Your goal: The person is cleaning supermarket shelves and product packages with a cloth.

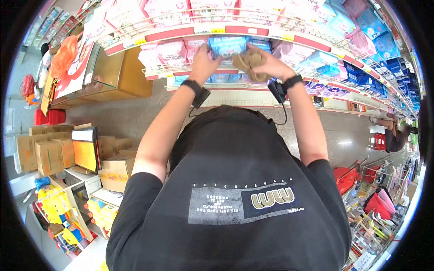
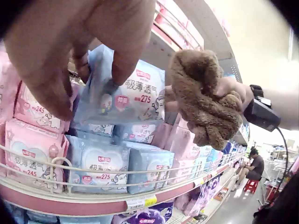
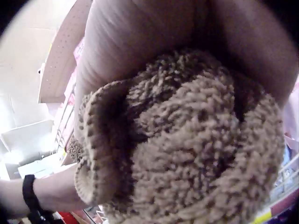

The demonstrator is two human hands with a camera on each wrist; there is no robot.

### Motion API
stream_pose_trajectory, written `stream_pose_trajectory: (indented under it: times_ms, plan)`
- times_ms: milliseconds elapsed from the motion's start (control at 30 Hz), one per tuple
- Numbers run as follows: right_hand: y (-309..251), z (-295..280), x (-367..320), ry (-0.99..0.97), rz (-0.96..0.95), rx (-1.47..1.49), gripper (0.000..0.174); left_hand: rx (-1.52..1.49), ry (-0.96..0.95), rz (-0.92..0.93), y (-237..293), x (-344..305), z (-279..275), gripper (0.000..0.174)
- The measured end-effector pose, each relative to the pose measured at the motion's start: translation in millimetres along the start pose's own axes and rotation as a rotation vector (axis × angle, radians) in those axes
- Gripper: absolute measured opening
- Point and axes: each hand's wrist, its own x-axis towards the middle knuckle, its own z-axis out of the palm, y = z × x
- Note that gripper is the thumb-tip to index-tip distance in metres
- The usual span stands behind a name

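Upper centre of the head view, against the shelf (image 1: 253, 30) front: right hand (image 1: 272, 63) closed round a bunched brown fluffy cloth (image 1: 250, 63), the wad filling the right wrist view. Just left of it, left hand (image 1: 204, 61) pinching the top edge of a pale blue pack (image 2: 138, 95) standing in the row. Cloth judged soft, light and limp, easily squashed, unlikely to slip; best taken as a wad in the whole fist. Pack probably light and padded under slick film; best taken by its top seam

Brown fuzzy cloth (image 2: 205, 102) — a crumpled wad — beside upright pale-blue pack (image 2: 138, 95)
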Motion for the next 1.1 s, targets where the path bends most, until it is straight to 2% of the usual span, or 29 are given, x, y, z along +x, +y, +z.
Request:
stream_pose_trajectory:
  times_ms: [67, 100, 133, 233, 300, 367, 400, 500, 533, 633, 667, 767, 867, 967, 1067, 1100]
  plan:
    - [-32.2, 7.3, -25.9, -0.037, 0.039, -0.014, 0.103, -0.158, -0.073, -0.083, 8.7, -16.8, -17.3, 0.058]
    - [-35.3, 13.4, -36.5, -0.057, 0.039, 0.119, 0.101, -0.22, -0.116, -0.132, 11.9, -22.9, -26.8, 0.058]
    - [-36.5, 17.1, -45.2, -0.061, 0.022, 0.084, 0.1, -0.251, -0.191, -0.146, 14.3, -26.6, -39.1, 0.067]
    - [-58.1, 36.2, -70.3, -0.057, 0.029, 0.102, 0.102, -0.324, -0.187, -0.093, 28.3, -44.1, -69.1, 0.074]
    - [-71.3, 48.3, -83.2, -0.05, 0.066, 0.169, 0.106, -0.477, -0.302, -0.203, 30.5, -49.8, -87.7, 0.078]
    - [-79.5, 61.7, -91.9, -0.01, -0.032, 0.151, 0.103, -0.672, -0.398, -0.295, 36.1, -52.4, -99.1, 0.079]
    - [-85.3, 68.4, -93.8, -0.005, -0.027, 0.177, 0.103, -0.765, -0.397, -0.218, 25.5, -57.6, -95.3, 0.074]
    - [-100.9, 91.2, -96.0, 0.034, -0.082, 0.178, 0.105, -1.09, -0.287, -0.487, 41.3, -67.3, -106.3, 0.067]
    - [-108.4, 98.8, -94.8, 0.059, -0.094, 0.16, 0.104, -1.278, -0.324, -0.4, 51.7, -62.3, -113.8, 0.068]
    - [-130.3, 108.2, -92.1, 0.067, -0.106, 0.159, 0.102, -1.448, -0.464, -0.402, 55.9, -58.8, -137.5, 0.072]
    - [-138.5, 111.6, -89.7, 0.074, -0.139, 0.2, 0.1, -1.447, -0.464, -0.387, 58.9, -59.0, -143.5, 0.065]
    - [-151.6, 122.2, -84.3, 0.087, -0.196, 0.287, 0.097, -1.517, -0.499, -0.458, 40.0, -61.1, -151.1, 0.076]
    - [-159.0, 128.6, -77.8, 0.036, -0.213, 0.347, 0.092, -1.669, -0.474, -0.476, 46.0, -58.5, -171.9, 0.08]
    - [-165.6, 134.3, -71.6, 0.072, -0.153, 0.436, 0.085, -1.646, -0.349, -0.525, 58.2, -58.9, -185.4, 0.083]
    - [-155.7, 133.2, -61.9, 0.159, -0.208, 0.404, 0.079, -1.665, -0.337, -0.54, 51.9, -63.5, -191.9, 0.087]
    - [-158.6, 135.1, -58.2, 0.246, -0.208, 0.399, 0.079, -1.671, -0.335, -0.544, 48.5, -64.1, -193.5, 0.088]
